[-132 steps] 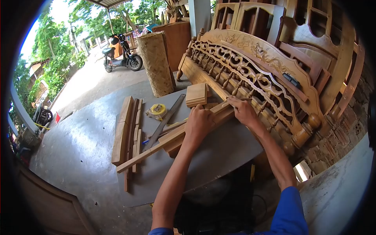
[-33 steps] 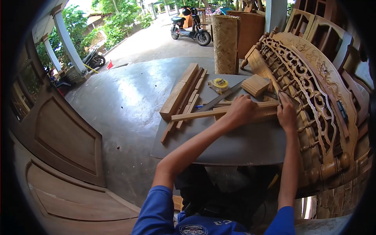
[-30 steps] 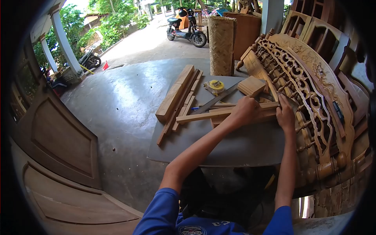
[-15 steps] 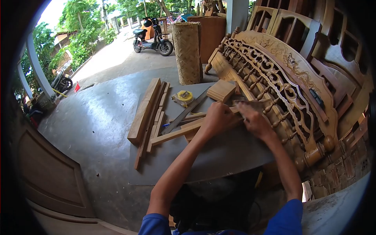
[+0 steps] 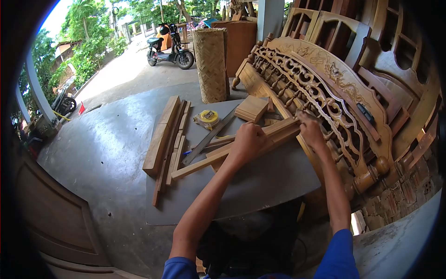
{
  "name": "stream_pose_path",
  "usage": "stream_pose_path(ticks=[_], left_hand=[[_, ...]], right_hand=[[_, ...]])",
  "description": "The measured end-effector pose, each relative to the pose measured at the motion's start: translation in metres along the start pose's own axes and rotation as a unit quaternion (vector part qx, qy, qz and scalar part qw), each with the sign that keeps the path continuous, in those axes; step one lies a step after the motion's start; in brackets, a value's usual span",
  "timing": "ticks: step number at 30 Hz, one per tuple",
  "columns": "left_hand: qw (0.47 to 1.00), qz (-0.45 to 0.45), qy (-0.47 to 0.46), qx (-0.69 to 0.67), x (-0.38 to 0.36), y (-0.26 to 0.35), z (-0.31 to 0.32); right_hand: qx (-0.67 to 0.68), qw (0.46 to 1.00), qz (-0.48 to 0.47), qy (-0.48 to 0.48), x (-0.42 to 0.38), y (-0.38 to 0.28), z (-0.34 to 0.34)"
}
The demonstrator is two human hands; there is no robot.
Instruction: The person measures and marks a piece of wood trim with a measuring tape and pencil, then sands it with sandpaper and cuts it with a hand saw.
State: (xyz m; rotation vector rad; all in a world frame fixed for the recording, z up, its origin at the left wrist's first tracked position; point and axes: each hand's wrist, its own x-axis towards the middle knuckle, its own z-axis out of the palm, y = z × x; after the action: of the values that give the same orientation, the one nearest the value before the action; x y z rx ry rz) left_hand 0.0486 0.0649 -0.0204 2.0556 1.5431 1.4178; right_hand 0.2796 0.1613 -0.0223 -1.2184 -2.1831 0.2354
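My left hand (image 5: pixel 250 139) is closed around a long light wood strip (image 5: pixel 200 166) that lies slantwise over the grey table (image 5: pixel 260 190). At the strip's far right end, my right hand (image 5: pixel 310 127) has its fingers closed on something I cannot make out. A wider wood piece (image 5: pixel 284 135) lies beside the strip, under my left hand. Just beyond my hands sits a wood block (image 5: pixel 251 109). A metal ruler or blade (image 5: pixel 209 139) and a yellow tape measure (image 5: pixel 207 118) lie left of it.
Several wood strips and a thick beam (image 5: pixel 162 135) lie on the table's left side. A carved wooden bed panel (image 5: pixel 320 88) leans close on the right. A woven roll (image 5: pixel 210 65) stands behind the table. A scooter (image 5: pixel 169 49) is parked farther back.
My right hand has moved off the strip's upper side to its far right end. The whole view has shifted slightly, so the scene sits farther left.
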Motion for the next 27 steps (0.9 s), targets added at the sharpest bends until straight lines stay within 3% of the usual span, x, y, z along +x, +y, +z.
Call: stream_pose_path(ticks=[2, 5, 7, 9, 12, 15, 18, 21, 25, 27], left_hand=[[1.0, -0.015, -0.011, 0.001, 0.003, 0.006, -0.004], [0.999, -0.03, -0.016, 0.006, 0.001, 0.008, -0.004], [0.999, -0.029, -0.029, 0.017, -0.001, 0.008, -0.006], [0.998, -0.029, -0.045, 0.026, 0.0, 0.003, -0.005], [0.999, 0.003, 0.014, 0.043, -0.001, -0.006, -0.001], [0.998, -0.055, -0.011, -0.019, 0.002, 0.005, -0.012], [0.993, -0.066, 0.013, -0.101, 0.003, 0.007, -0.012], [0.992, 0.118, 0.038, -0.013, 0.002, 0.008, -0.015], [0.993, 0.001, -0.071, -0.098, 0.004, 0.001, -0.019], [0.988, -0.036, -0.089, -0.118, 0.005, 0.0, -0.021]], right_hand=[[-0.046, 0.995, -0.09, -0.024, -0.02, -0.043, 0.014], [0.058, 0.979, -0.174, -0.086, -0.032, -0.077, 0.009], [0.123, 0.981, -0.118, -0.09, -0.014, -0.077, -0.006], [-0.031, 0.989, 0.027, -0.143, 0.005, -0.086, -0.013], [0.085, 0.989, -0.014, -0.123, 0.018, -0.072, 0.011], [0.412, 0.909, 0.059, -0.017, 0.017, -0.053, 0.049], [0.438, 0.896, 0.064, -0.021, 0.017, -0.039, 0.064], [0.407, 0.912, 0.055, 0.0, 0.004, -0.06, 0.056], [0.411, 0.908, 0.047, -0.061, 0.003, -0.081, 0.03], [0.441, 0.893, 0.077, 0.05, 0.003, -0.088, 0.019]])
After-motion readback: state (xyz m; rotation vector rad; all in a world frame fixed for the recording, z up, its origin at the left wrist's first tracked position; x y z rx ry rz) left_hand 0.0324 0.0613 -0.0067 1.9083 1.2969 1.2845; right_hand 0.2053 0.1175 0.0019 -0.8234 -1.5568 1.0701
